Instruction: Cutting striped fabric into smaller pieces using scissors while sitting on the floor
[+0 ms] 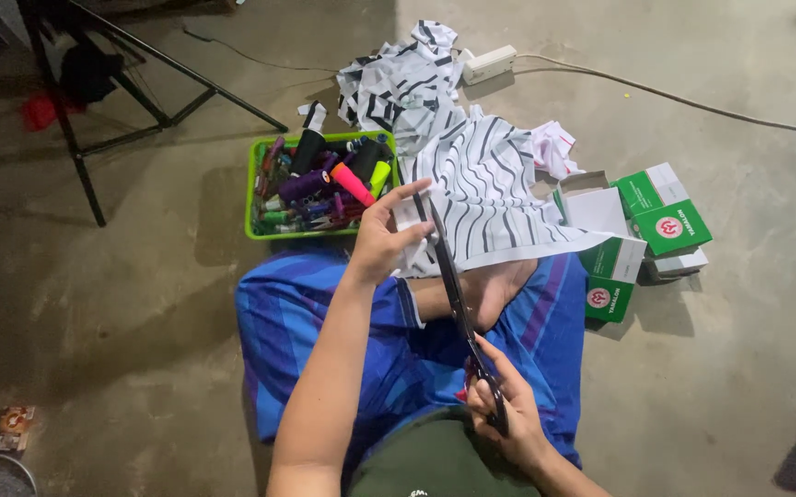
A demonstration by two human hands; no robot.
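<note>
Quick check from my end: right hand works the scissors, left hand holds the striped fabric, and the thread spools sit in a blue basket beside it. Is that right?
Not quite: the basket is green, not blue, as the head view shows. The rest stands: the right hand works the scissors, the left hand holds the striped fabric, and the thread spools sit in the basket.
</note>
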